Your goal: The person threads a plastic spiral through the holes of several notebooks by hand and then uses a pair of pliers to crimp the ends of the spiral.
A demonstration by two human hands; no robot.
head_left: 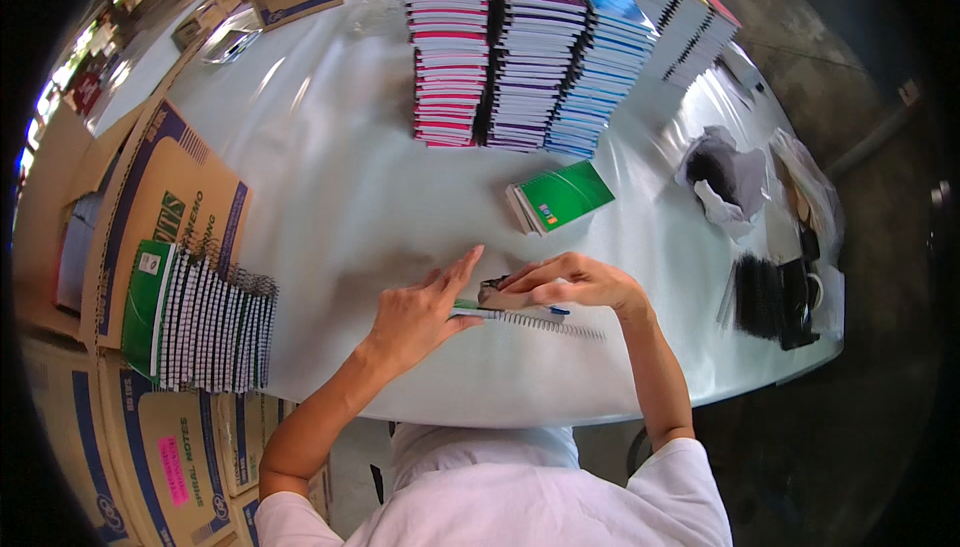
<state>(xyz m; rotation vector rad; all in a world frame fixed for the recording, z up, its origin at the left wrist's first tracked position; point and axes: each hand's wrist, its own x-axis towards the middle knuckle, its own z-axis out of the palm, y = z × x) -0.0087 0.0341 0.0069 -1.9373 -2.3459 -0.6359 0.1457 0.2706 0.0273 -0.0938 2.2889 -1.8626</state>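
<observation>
Near the front edge of the table, a small green-covered notebook stands on edge with a loose wire coil along its spine, trailing off to the right. My left hand grips its left end, thumb on the near side and fingers stretched up behind. Closed over the right part, my right hand holds a hand tool with a dark metal head; a blue end shows below the palm. The tool's exact kind is hidden by my fingers. Just beyond lies a short stack of green notebooks.
Tall notebook stacks in pink, purple and blue stand at the back. Spiral-bound green notebooks lean by an open carton at left, above more cartons. At right are a crumpled bag and a bundle of black coils.
</observation>
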